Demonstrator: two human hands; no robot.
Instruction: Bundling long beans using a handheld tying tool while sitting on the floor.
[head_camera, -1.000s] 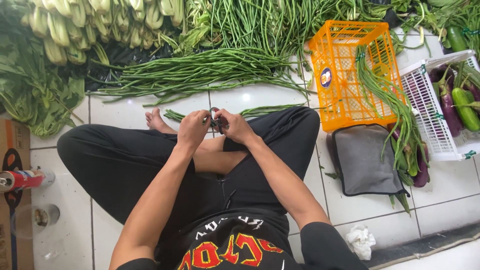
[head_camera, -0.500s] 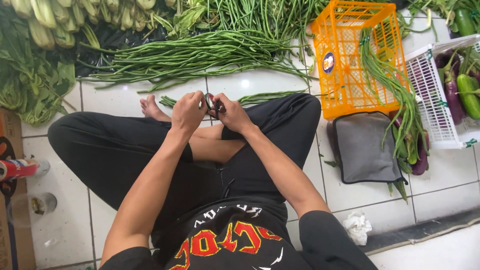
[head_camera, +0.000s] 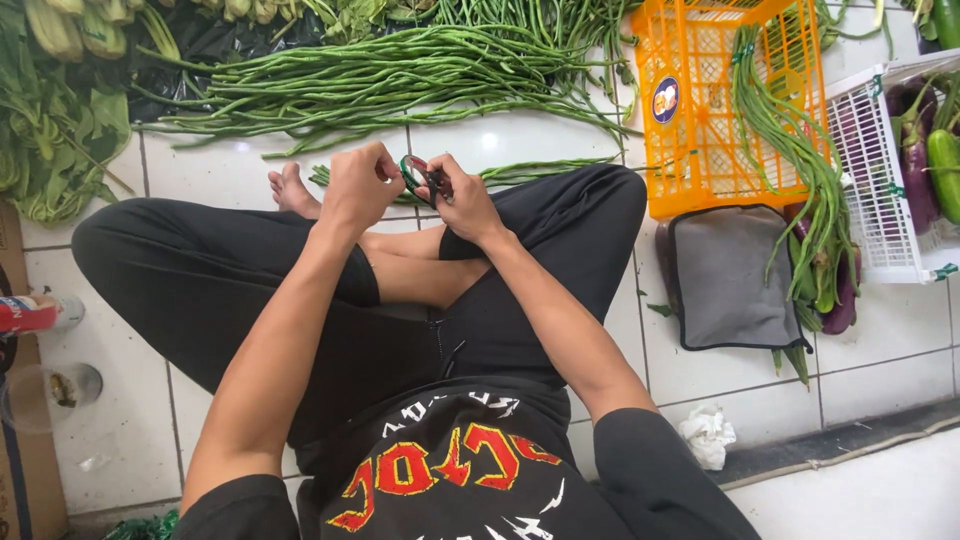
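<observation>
Long beans (head_camera: 380, 85) on tiled floor (head_camera: 890, 370)

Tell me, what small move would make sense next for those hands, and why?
Probably reach the right hand forward to the small bunch of long beans by the knees. Both hands, the left hand too, pinch a small dark band-like thing, stretched between them, and that bunch lies closest.

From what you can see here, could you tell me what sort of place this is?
Probably a floor-level vegetable stall or sorting spot: long beans heaped on white floor tiles, an orange crate and a white basket holding aubergines, and leafy greens nearby.
</observation>
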